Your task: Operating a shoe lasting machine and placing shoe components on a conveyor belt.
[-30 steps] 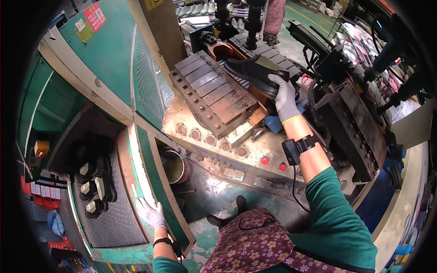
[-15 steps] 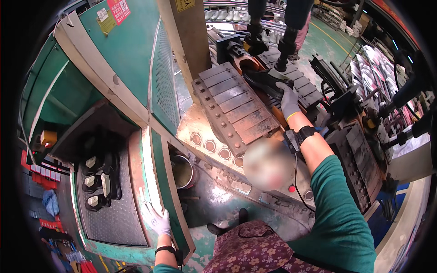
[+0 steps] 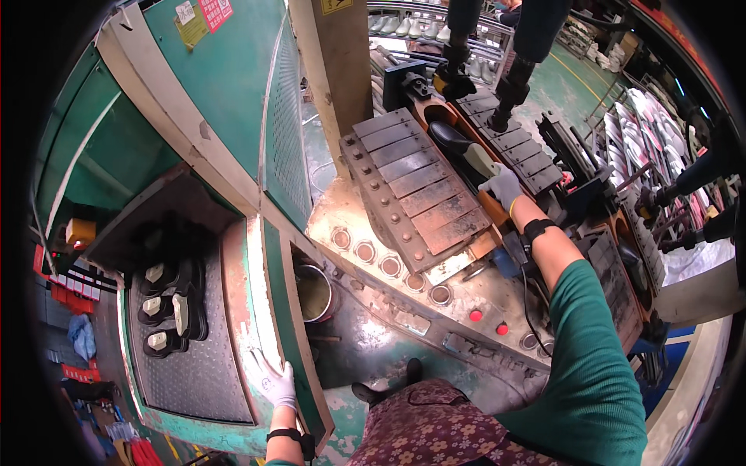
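Observation:
A dark shoe [image 3: 458, 148] lies lengthwise in the orange-lined slot between two blocks of metal plates on the press. My right hand [image 3: 505, 186], in a pale glove, is closed on the near end of that shoe, where a lighter grey-green patch shows. The left plate block [image 3: 423, 186] is just beside the shoe, and the right plate block [image 3: 509, 144] stands on its other side. On the pale edge of the green machine frame rests my left hand [image 3: 272, 379], gloved in white, fingers spread and holding nothing.
Several dark shoes [image 3: 186, 311] sit on the textured tray [image 3: 202, 380] inside the green machine at left. A metal bucket [image 3: 315, 293] stands below. Red buttons [image 3: 475, 315] dot the press's front ledge. Dark cylinders [image 3: 513, 89] hang over the far side of the right plate block.
My right hand has brought the shoe down from a tilted position over the right plate block into the slot between the blocks. The left hand stays on the frame edge.

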A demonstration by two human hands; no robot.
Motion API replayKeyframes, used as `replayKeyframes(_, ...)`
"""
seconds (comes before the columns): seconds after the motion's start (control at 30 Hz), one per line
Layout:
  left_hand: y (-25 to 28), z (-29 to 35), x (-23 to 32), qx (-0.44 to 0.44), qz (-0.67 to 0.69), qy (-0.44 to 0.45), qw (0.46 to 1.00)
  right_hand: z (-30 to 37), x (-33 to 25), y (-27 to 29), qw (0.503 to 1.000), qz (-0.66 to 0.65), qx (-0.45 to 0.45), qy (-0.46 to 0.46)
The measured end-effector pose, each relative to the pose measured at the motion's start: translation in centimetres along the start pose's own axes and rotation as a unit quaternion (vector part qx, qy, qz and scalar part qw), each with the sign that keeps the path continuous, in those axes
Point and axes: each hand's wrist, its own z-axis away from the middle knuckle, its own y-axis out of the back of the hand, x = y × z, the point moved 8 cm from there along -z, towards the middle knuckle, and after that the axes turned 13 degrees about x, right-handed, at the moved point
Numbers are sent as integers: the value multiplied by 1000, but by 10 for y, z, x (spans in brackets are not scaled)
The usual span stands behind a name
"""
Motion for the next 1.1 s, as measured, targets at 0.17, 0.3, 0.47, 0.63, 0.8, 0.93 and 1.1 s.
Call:
replayKeyframes(0.17,1,-1,3,6,6,-4,1000,-1,-9,3,997,-49,-39,-39)
replayKeyframes(0.3,-5,0,-1,9,15,4,1000,-7,-17,-3,996,-83,-30,-29)
replayKeyframes(0.47,-4,-3,8,7,30,-7,999,-31,-2,-1,999,-14,-24,-23)
replayKeyframes(0.63,-4,3,-8,21,10,-12,1000,-12,-20,-7,988,-12,-118,-101)
replayKeyframes(0.8,-12,2,4,7,45,-16,999,-34,16,4,996,56,-37,62)
replayKeyframes(0.93,-9,0,1,-2,32,-22,999,14,-33,44,975,96,146,137)
replayKeyframes(1.1,-11,9,-18,40,24,-51,998,220,-92,83,942,-327,-11,79)
